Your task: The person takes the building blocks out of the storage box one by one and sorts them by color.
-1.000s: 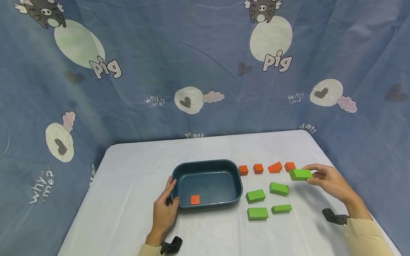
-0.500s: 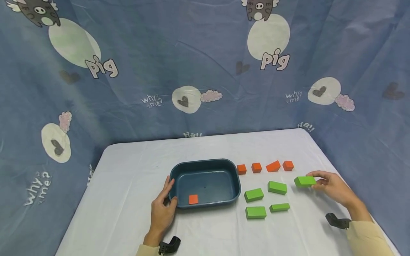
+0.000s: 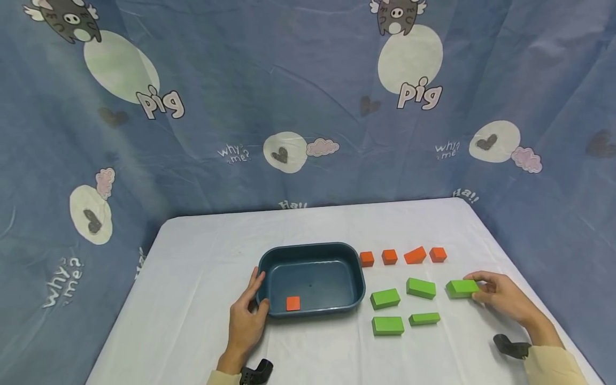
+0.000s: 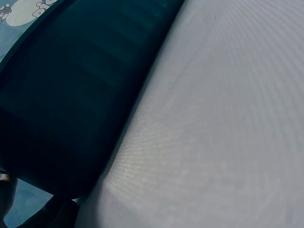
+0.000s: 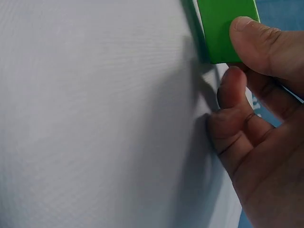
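Observation:
My right hand [image 3: 507, 299] pinches one end of a green rectangular block [image 3: 462, 289] at the right of the table. In the right wrist view, the thumb lies on the broad face of this green block [image 5: 221, 31], close over the white cloth. At the near left corner of a dark blue plastic bin [image 3: 314, 247], my left hand [image 3: 245, 323] rests with fingers along the side and thumb at the front wall. One small orange block [image 3: 293, 303] lies inside it. The left wrist view shows mostly the bin's dark outer wall [image 4: 71, 104].
Several green blocks, including a flat one [image 3: 424, 318], lie right of the bin. Behind them runs a row of orange blocks, with a wedge-like one [image 3: 415, 255] among them. The white-covered table [image 3: 216, 235] meets a blue printed curtain [image 3: 308, 107] behind.
My right hand has brought the green block nearer to me and lower, away from the orange row to beside the green blocks. The left hand stays at the bin.

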The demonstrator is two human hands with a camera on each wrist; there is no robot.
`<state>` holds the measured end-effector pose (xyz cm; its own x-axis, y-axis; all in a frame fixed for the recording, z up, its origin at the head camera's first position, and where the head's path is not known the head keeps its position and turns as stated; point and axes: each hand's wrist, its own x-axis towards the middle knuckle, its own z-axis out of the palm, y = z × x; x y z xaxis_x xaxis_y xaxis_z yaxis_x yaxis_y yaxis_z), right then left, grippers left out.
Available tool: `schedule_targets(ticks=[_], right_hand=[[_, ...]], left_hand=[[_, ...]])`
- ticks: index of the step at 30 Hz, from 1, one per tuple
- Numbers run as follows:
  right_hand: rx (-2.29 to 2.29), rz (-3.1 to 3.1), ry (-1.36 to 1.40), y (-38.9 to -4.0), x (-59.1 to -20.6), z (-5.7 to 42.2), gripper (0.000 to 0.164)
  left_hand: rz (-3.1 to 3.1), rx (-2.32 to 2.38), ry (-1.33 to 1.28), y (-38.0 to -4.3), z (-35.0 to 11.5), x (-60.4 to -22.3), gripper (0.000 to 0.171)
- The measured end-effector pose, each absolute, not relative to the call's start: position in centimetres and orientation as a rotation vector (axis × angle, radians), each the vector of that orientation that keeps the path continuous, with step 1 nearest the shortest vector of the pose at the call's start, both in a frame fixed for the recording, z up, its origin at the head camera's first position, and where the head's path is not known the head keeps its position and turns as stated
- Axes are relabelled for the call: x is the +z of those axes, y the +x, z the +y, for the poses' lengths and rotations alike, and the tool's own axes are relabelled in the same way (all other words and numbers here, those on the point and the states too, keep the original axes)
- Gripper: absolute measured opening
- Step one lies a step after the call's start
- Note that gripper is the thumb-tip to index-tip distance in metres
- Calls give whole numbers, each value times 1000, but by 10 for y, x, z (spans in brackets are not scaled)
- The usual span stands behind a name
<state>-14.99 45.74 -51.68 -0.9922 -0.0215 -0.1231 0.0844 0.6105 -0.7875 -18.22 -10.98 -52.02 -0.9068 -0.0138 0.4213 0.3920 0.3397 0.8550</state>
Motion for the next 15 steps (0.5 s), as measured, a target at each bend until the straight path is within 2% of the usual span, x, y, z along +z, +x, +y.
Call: schedule_targets(ticks=[10,15], right_hand=[[-1282,2735,143,-148,-521,457,43],[-1302,2717,190,-146,-522,456,52]], left_hand=[[-2246,-1555,-364,-184,-110,-524,57],[-2243,-1581,-361,-183,-109,-521,57]])
